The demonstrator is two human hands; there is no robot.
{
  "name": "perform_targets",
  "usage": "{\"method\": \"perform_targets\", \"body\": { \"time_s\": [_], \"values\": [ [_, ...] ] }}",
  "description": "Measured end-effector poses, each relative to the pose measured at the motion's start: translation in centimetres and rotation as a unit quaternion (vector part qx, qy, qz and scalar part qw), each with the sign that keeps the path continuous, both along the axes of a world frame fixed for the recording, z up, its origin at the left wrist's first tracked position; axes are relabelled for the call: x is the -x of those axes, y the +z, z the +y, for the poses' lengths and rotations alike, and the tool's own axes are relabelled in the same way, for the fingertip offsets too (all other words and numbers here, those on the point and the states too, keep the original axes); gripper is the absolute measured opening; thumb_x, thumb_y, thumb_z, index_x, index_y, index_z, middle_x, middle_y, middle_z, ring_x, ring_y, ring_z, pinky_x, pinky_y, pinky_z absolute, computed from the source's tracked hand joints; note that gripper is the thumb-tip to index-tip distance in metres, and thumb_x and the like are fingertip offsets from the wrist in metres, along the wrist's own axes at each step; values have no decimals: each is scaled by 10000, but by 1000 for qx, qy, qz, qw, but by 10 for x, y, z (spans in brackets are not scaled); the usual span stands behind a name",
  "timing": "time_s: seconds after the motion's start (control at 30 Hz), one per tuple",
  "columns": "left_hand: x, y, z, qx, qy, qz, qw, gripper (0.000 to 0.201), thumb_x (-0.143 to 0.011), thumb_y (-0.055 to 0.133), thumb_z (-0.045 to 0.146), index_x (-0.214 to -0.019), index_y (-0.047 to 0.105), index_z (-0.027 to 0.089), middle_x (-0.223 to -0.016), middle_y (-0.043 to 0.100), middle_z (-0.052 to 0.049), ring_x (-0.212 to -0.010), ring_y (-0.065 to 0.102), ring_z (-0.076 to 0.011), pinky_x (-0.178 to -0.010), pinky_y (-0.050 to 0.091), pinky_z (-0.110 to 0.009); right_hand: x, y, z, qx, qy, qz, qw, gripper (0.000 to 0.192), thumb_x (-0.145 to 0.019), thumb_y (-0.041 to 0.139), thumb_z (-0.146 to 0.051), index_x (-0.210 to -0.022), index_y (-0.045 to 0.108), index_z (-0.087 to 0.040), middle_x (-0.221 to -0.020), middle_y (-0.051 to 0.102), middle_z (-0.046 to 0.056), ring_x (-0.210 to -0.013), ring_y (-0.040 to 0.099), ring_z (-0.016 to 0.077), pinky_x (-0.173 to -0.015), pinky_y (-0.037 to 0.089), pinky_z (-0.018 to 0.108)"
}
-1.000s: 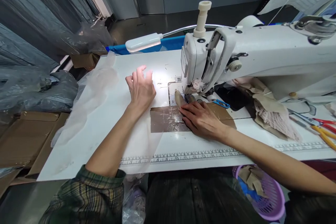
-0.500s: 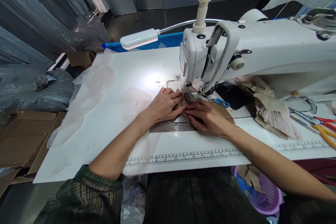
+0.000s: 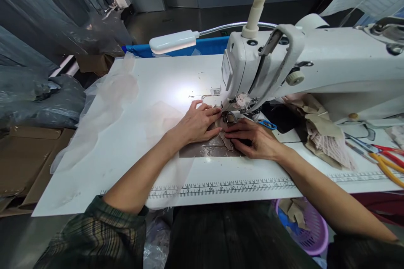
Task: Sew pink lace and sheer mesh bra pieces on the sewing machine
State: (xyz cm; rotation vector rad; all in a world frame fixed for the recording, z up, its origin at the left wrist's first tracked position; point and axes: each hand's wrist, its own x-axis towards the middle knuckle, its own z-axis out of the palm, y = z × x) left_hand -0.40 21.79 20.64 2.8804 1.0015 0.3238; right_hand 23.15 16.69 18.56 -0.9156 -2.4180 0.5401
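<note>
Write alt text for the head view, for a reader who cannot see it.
Both the left hand and the right hand press a small beige fabric piece flat under the needle of a white sewing machine. A lamp lights the white table; scissors lie far right.

A single head-worn camera looks forward and steeply down from above the person's lap, close over the white flat sewing table [image 3: 132, 168]. It faces the far table edge, with the white industrial sewing machine [image 3: 315, 67] running off to the right of the fingers. The bare left hand [image 3: 195, 124] and bare right hand [image 3: 252, 141] sit near the picture's centre, arms reaching in from the bottom corners. The printed ruler strip [image 3: 221, 185] lies nearer the lens than the fingertips; the white gooseneck lamp head [image 3: 173, 42] lies beyond them. Wide-angle bending probably curves the edges. No second view shares the scene.
</note>
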Motion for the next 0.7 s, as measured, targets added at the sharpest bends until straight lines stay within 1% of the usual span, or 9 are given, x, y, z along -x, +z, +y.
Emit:
{"method": "perform_targets", "body": {
  "time_s": [0.13,0.27,0.37,0.43,0.47,0.53,0.6,0.7],
  "values": [
    [1,-2,2,-2,4,-3,1000,434,-942,464,425,-1265,623,182,-1234,667,-101,-1129,554,-278,-1099,242,-492,1,1,-3,-14,-16,-22,1000,286,-903,571,-229,-1151,713,-236,-1223,684,54,-1064,639,233,-937,527,440],
    [2,-7,5,-13,13,2,1000,409,-955,449,411,-1278,604,214,-1245,665,-80,-1225,508,-281,-1131,204,-498,1,2,-3,-26,-18,-39,999,325,-912,566,-235,-1217,678,-245,-1275,657,60,-1098,627,240,-948,524,453],
    [2,-6,4,-36,22,0,999,384,-956,453,405,-1239,625,211,-1252,652,-97,-1261,484,-298,-1128,209,-513,1,2,-3,-31,-22,-35,999,345,-907,569,-228,-1238,664,-236,-1294,644,68,-1106,625,238,-955,520,450],
    [0,-3,2,-54,23,-9,998,352,-959,452,374,-1190,653,199,-1251,645,-111,-1223,511,-297,-1102,247,-508,2,1,-4,-31,-23,-21,999,335,-892,570,-201,-1205,682,-235,-1274,655,65,-1101,626,234,-956,519,441],
    [-1,-2,1,-58,23,-16,998,330,-962,446,347,-1153,671,199,-1232,654,-108,-1174,540,-285,-1080,271,-499,2,1,-4,-31,-24,-14,999,323,-882,568,-186,-1175,698,-232,-1250,665,65,-1094,627,231,-954,521,432],
    [-2,0,-1,-48,16,-31,998,305,-963,435,293,-1072,708,212,-1158,688,-83,-1040,589,-247,-1026,319,-477,3,2,-5,-32,-33,-10,999,301,-867,561,-165,-1110,728,-221,-1183,683,76,-1056,635,226,-933,531,413],
    [-4,0,-3,-27,8,-41,999,299,-955,443,273,-1018,732,232,-1104,711,-61,-954,598,-225,-978,346,-468,3,2,-6,-38,-53,-27,998,295,-857,559,-166,-1085,741,-212,-1124,679,94,-1001,640,228,-891,547,407],
    [-4,-3,-3,-8,5,-47,999,283,-946,472,300,-1028,739,252,-1126,707,-57,-946,593,-227,-940,360,-465,4,2,-7,-45,-78,-58,994,320,-855,565,-180,-1127,729,-214,-1106,650,110,-968,630,236,-862,558,419]
  ]
}}
